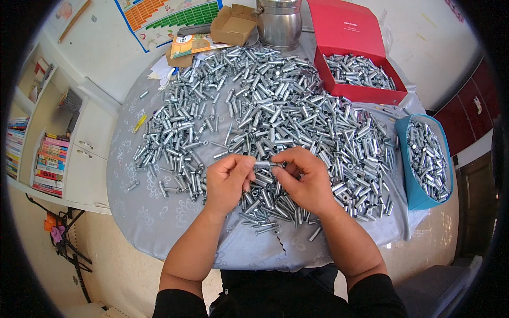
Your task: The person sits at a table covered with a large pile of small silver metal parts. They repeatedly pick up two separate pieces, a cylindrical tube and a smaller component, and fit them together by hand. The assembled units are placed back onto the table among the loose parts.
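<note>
Head view: both my hands meet over the middle of the counter (159,222), grey patterned cloth on it. My left hand (228,180) pinches one end of a small metal sleeve (263,165), fingers curled closed on it. My right hand (305,180) pinches the other end, fingers closed too. Sleeve held level between them, just above the big pile of metal sleeves (265,106) spread across the counter. Red box (360,93) at far right holds more, lid up. Blue bin (416,193) at right edge, also full. Steel pot (279,24) and small cardboard box (233,25) at far side. Bookshelf (47,159) to my left.
</note>
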`<state>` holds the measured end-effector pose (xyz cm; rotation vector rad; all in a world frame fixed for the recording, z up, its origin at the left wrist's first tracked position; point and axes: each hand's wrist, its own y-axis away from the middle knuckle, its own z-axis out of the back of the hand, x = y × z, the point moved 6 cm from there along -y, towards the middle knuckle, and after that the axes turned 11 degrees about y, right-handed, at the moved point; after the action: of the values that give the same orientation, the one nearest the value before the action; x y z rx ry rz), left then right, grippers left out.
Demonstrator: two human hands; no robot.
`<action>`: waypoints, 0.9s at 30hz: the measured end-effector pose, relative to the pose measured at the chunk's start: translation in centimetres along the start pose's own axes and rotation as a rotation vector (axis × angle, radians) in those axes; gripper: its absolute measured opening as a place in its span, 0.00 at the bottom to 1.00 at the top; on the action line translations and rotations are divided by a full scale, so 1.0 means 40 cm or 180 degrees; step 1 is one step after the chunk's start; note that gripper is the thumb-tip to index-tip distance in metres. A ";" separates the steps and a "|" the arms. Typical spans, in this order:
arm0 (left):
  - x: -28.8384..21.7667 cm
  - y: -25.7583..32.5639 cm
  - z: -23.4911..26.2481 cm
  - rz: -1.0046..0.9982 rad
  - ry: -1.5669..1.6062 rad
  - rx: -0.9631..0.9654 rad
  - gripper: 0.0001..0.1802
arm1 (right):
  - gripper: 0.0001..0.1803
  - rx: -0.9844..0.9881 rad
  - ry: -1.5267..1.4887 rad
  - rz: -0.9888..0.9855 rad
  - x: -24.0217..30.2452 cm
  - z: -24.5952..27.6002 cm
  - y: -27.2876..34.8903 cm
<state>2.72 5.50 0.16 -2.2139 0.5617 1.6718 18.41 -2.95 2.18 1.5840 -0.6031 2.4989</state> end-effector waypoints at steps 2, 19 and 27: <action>0.003 -0.007 0.010 -0.0050 0.0067 -0.0066 0.13 | 0.13 -0.0183 -0.0009 -0.0018 -0.001 0.010 -0.005; 0.003 -0.008 -0.019 -0.0066 0.0414 0.0437 0.06 | 0.08 -0.0172 -0.0280 -0.0253 0.002 0.002 -0.003; -0.016 -0.020 0.028 -0.0304 0.0315 -0.0156 0.05 | 0.07 -0.0336 -0.0822 -0.0687 -0.038 0.007 -0.005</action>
<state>2.02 6.81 0.48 -2.3298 0.4358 1.5515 19.39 -2.72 1.01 1.8376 -0.5492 2.0933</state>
